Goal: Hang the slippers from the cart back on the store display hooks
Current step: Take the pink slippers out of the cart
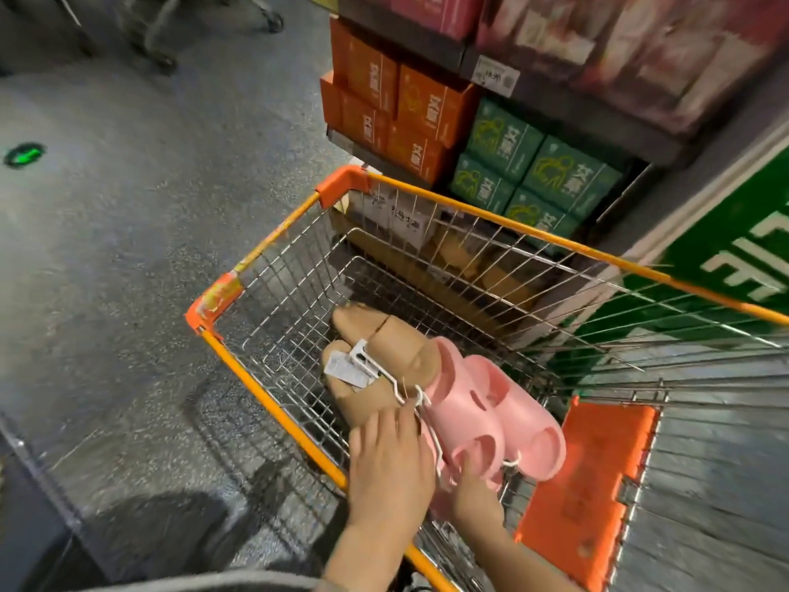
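Observation:
A pair of pink slippers (486, 416) lies inside the wire cart (264, 245) on top of a tan pair (384, 335). Both pairs carry white plastic hangers (375, 369), and a paper tag is on the tan pair. My left hand (390, 463) rests over the hanger end by the pink pair, fingers together; whether it grips is unclear. My right hand (471, 484) reaches under the pink slippers' heel end, with fingers against the sole. No display hooks are in view.
The cart has orange rims and an orange folded child seat (585, 480). A shelf with orange boxes (401, 108) and green boxes (533, 177) stands just beyond it. A green sign panel (734, 245) is at right. Grey floor spreads to the left.

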{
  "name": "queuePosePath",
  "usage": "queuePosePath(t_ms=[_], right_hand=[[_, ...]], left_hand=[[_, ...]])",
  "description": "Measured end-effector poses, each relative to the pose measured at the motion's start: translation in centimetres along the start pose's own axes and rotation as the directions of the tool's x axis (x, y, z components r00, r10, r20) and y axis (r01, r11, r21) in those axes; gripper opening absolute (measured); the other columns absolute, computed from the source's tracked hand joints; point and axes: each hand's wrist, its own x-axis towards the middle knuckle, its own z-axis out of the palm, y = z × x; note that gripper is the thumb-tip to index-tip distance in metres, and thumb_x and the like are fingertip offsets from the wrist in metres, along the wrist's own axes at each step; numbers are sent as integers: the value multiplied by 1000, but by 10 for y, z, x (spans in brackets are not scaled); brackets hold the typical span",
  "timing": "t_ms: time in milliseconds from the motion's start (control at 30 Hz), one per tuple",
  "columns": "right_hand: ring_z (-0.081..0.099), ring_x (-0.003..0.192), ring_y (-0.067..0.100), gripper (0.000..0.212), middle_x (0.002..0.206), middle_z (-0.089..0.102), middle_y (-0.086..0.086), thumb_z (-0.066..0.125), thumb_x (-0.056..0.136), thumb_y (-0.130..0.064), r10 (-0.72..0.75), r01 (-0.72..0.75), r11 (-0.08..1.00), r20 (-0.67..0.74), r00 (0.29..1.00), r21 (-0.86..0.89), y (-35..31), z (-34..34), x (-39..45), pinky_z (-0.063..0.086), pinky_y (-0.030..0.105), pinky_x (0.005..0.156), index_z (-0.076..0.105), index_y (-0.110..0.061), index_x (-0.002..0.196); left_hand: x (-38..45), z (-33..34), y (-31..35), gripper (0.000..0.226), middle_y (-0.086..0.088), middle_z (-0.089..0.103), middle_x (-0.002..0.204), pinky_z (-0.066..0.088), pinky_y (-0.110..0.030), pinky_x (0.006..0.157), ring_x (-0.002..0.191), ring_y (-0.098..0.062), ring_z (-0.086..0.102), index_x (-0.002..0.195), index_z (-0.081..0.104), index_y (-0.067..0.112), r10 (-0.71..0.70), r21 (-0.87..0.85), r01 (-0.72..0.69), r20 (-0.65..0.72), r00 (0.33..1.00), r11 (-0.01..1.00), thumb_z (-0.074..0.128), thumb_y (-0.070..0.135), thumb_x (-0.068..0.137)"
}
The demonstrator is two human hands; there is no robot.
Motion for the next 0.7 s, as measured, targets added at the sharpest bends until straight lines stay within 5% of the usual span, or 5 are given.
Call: queuePosePath(t_ms=[133,267,367,467,700], right_hand=[[64,99,26,79,118,64,13,54,89,-31,-14,15,999,24,1000,-46,0,-2,1,45,32,84,-1,-19,145],[53,111,29,53,127,52,15,46,90,-42,-11,28,994,-157,987,106,-3,6,9,45,43,96,30,-15,133],[51,116,32,61,132,48,18,33,90,-46,31,-19,996,-136,990,86,-4,5,5,42,42,99,21,-16,141],[59,103,30,47,120,59,15,30,97,-28,105,-102,994,-124,987,35,-3,-1,7,47,38,89,19,-15,141],[53,80,26,29,97,62,14,38,93,-34,41,14,984,-306,951,176,-6,-11,8,43,33,72,52,-11,104]], left_hand=[[-2,0,-2,43,6,66,85,52,-31,65,77,-17,63,100,68,20,-4,-31,6,49,999,999,36,34,75],[0,2,-2,43,6,67,86,54,-32,65,78,-16,63,100,69,19,-14,-26,17,93,996,1000,38,34,74],[1,3,-2,46,6,68,88,54,-32,66,80,-15,64,103,68,18,-13,-14,15,113,993,1000,36,35,74],[1,4,-3,46,6,68,89,54,-32,66,80,-14,64,106,66,19,-12,-10,13,114,993,1000,36,35,75],[8,2,2,40,4,69,90,54,-32,67,83,-15,65,100,67,18,5,6,-5,157,988,1000,78,28,63]])
